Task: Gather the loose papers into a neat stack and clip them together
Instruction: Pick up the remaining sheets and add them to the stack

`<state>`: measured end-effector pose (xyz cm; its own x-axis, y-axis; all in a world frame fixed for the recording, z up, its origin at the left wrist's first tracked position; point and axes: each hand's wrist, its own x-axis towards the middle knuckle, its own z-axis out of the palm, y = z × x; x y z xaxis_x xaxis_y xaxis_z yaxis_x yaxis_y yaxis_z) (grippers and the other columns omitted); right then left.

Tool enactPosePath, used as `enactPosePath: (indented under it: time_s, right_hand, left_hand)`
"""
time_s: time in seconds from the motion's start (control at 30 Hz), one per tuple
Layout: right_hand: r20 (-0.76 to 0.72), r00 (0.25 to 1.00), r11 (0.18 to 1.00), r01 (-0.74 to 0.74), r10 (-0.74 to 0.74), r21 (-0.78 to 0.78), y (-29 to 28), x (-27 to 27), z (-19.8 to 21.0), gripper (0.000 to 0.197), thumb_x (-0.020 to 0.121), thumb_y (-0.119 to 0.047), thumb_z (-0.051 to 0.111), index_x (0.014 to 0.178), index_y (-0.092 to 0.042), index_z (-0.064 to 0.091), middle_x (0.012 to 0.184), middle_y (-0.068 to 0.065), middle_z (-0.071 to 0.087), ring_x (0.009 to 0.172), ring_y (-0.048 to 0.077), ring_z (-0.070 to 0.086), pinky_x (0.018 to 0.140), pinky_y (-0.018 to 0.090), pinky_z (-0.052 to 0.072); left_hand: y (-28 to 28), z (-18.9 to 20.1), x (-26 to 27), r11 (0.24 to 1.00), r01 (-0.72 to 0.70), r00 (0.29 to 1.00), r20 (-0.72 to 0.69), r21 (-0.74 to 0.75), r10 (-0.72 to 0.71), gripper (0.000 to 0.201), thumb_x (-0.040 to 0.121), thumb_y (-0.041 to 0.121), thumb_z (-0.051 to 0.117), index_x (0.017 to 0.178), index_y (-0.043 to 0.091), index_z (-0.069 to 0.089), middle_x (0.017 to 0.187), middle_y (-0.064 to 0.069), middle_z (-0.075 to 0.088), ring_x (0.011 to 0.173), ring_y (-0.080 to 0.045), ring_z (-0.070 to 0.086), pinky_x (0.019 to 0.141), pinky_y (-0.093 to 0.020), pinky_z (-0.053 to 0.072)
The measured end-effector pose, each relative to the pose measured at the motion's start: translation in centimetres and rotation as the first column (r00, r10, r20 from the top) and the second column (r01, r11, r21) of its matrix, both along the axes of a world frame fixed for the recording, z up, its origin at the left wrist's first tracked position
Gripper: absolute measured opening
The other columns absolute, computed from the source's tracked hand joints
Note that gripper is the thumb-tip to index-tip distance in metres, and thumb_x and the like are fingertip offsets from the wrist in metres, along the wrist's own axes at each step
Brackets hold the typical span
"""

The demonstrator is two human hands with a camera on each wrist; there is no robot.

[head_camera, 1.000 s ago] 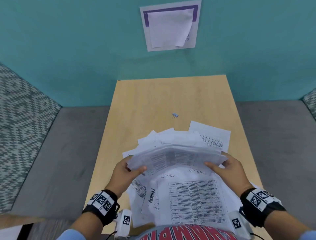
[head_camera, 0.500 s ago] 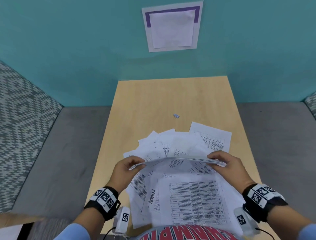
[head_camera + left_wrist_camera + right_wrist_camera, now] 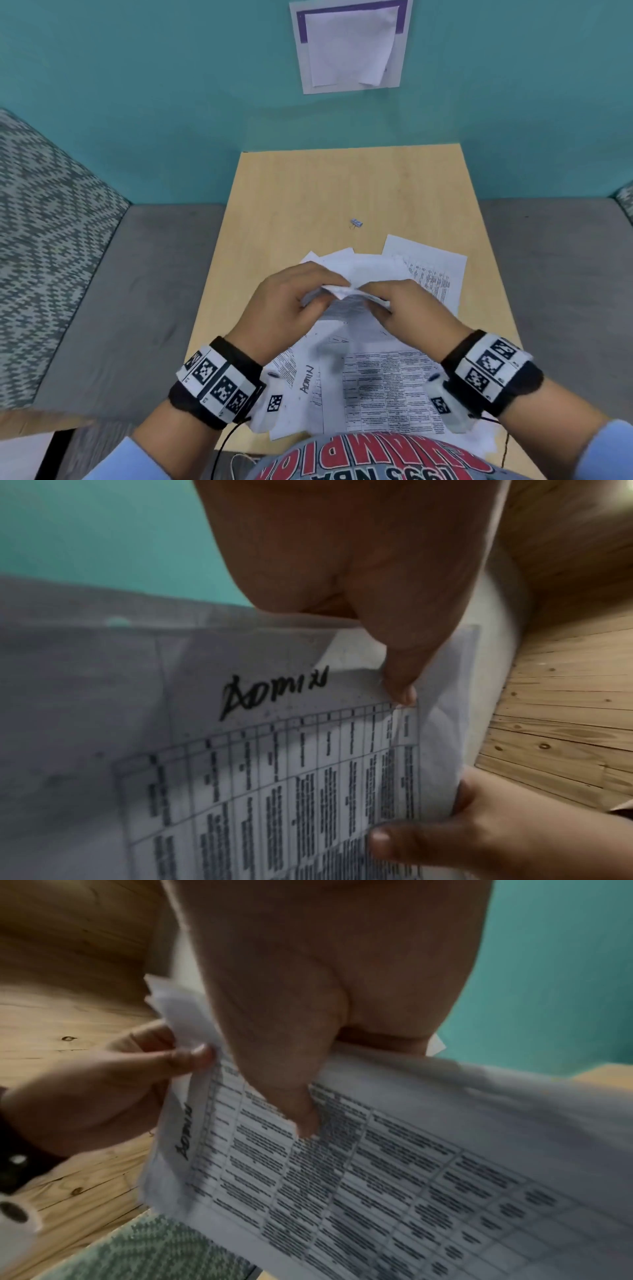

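Both hands hold a bundle of printed papers point(image 3: 346, 296) above the wooden table point(image 3: 308, 192), near its middle. My left hand point(image 3: 291, 301) grips the bundle's left side, thumb on the sheet marked "Admin" point(image 3: 274, 691). My right hand point(image 3: 407, 308) grips the other side, thumb pressed on the printed table point(image 3: 377, 1164). The two hands sit close together. More loose sheets point(image 3: 387, 387) lie spread on the table under and in front of the hands. Another sheet point(image 3: 431, 267) lies behind on the right. A small silver binder clip point(image 3: 356, 223) lies alone farther back.
A teal wall point(image 3: 137, 85) rises right behind the table, with a paper notice point(image 3: 349, 44) taped on it. Grey bench seats point(image 3: 137, 291) run along both sides, and a patterned cushion point(image 3: 44, 222) stands at the left.
The hands have drawn much closer together. The bundle, held wide and flat before, is now bunched between them. The clip and the sheets on the table have not moved.
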<state>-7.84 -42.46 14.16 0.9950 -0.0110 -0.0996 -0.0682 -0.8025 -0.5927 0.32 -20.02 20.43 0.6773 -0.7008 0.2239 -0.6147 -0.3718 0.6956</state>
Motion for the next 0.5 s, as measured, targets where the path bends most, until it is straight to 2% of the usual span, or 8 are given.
enactPosePath:
  time_s: [0.07,0.1,0.13,0.17,0.23,0.3,0.4,0.5]
  right_hand:
    - [0.012,0.999,0.995,0.045,-0.046,0.086,0.5,-0.1,0.1,0.016,0.100,-0.024,0.063,0.095,-0.032,0.075,0.067,-0.007,0.064,0.057,0.012,0.052,0.055,0.031,0.041]
    - [0.003,0.993,0.979,0.116,-0.118,0.166,0.0,-0.3,0.1,0.015,0.100,-0.026,0.065,0.093,-0.035,0.076,0.066,-0.004,0.066,0.057,0.014,0.056,0.056,0.034,0.043]
    - [-0.038,0.975,0.932,0.223,-0.221,0.284,-0.6,-0.5,0.4,0.011,0.098,-0.030,0.069,0.093,-0.034,0.077,0.071,-0.001,0.072,0.064,0.017,0.065,0.062,0.035,0.050]
    - [-0.097,0.946,0.851,0.319,-0.308,0.417,-1.1,-0.7,0.8,0.007,0.095,-0.032,0.073,0.097,-0.028,0.079,0.082,0.002,0.079,0.076,0.019,0.074,0.074,0.039,0.058]
    - [-0.159,0.917,0.678,0.380,-0.367,0.630,-1.9,-1.5,2.1,0.021,0.091,-0.027,0.078,0.111,-0.023,0.078,0.107,-0.003,0.082,0.102,0.013,0.077,0.095,0.040,0.059]
    - [-0.114,0.937,0.599,0.301,-0.330,0.742,-2.0,-2.0,3.6,0.031,0.088,-0.018,0.080,0.119,-0.023,0.075,0.116,-0.008,0.080,0.112,0.010,0.074,0.099,0.037,0.057]
    - [-0.064,0.956,0.575,0.225,-0.287,0.786,-1.7,-1.9,4.5,0.036,0.084,-0.012,0.084,0.118,-0.019,0.076,0.116,-0.003,0.081,0.111,0.014,0.075,0.095,0.034,0.058]
    - [-0.162,0.930,0.607,0.341,-0.331,0.718,-1.5,-1.8,1.3,0.036,0.076,-0.023,0.090,0.110,-0.020,0.079,0.106,-0.002,0.083,0.102,0.014,0.078,0.091,0.035,0.062]
  left_hand:
    - [0.3,1.7,-0.2,0.996,-0.043,0.998,0.053,0.080,0.039,0.028,0.096,0.030,0.071,0.123,0.039,0.071,0.110,0.023,0.075,0.100,0.005,0.070,0.089,-0.030,0.059]
    - [0.8,2.7,-0.1,0.987,-0.091,0.993,0.083,0.133,0.081,0.033,0.094,0.040,0.075,0.125,0.043,0.067,0.107,0.025,0.074,0.096,0.007,0.069,0.087,-0.030,0.059]
    - [1.6,3.4,0.2,0.977,-0.139,0.989,0.079,0.163,0.127,0.037,0.090,0.046,0.078,0.125,0.044,0.066,0.104,0.025,0.075,0.093,0.007,0.070,0.086,-0.030,0.060]
    - [2.5,3.9,0.6,0.974,-0.172,0.985,0.024,0.144,0.170,0.039,0.085,0.048,0.083,0.121,0.042,0.068,0.102,0.022,0.077,0.093,0.005,0.072,0.085,-0.031,0.061]
    - [4.1,4.0,1.2,0.976,-0.217,0.950,-0.232,-0.011,0.209,0.039,0.077,0.039,0.091,0.112,0.030,0.074,0.103,0.009,0.081,0.095,-0.008,0.077,0.091,-0.033,0.063]
    - [4.4,3.2,1.1,0.961,-0.231,0.884,-0.445,-0.155,0.141,0.040,0.072,0.029,0.096,0.108,0.025,0.078,0.110,0.000,0.082,0.104,-0.020,0.078,0.099,-0.037,0.060]
    - [2.9,0.5,0.5,0.946,-0.274,0.796,-0.593,-0.171,0.124,0.043,0.068,0.016,0.098,0.101,0.036,0.080,0.108,0.009,0.083,0.105,-0.010,0.078,0.095,-0.032,0.062]
    - [2.0,-3.9,0.4,0.940,-0.328,0.694,-0.699,-0.095,0.172,0.048,0.077,0.009,0.091,0.118,0.026,0.074,0.112,0.010,0.082,0.108,-0.008,0.077,0.090,-0.029,0.063]
